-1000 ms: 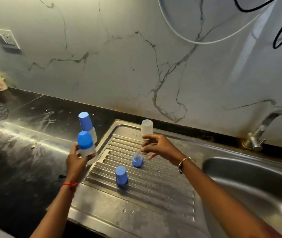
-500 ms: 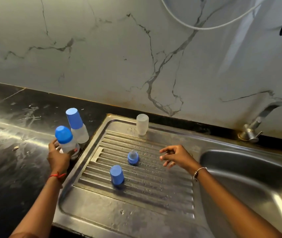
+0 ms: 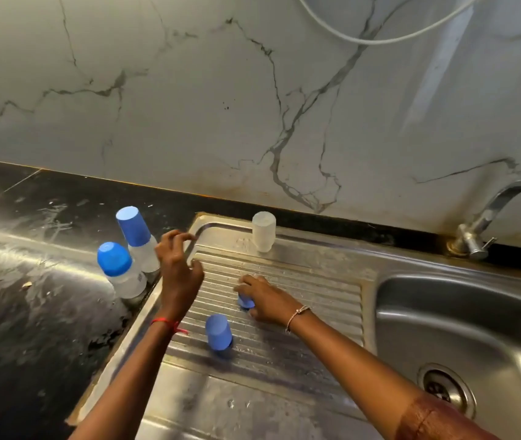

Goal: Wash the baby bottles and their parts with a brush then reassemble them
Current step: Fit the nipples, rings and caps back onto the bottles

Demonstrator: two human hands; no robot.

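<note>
On the ribbed drainboard [image 3: 316, 290], near its middle, my right hand [image 3: 267, 301] curls its fingers round the blue nipple ring [image 3: 246, 302], which sits on the ribs. My left hand [image 3: 178, 268] hovers over the drainboard's left edge, fingers loosely bent, grasping nothing. Just off that edge two capped bottles [image 3: 122, 274] stand assembled on the black counter [image 3: 30, 312], so I judge the washing over and one bottle left to rebuild. Its clear body [image 3: 264, 231] stands upturned at the drainboard's back rim, and its blue cap [image 3: 218, 331] stands toward the front. I see no brush. Right of the drainboard lie the basin [image 3: 491, 312] and faucet [image 3: 487, 223]. Nothing blocks the way from ring to body, though the cap stands close to my forearms.
</note>
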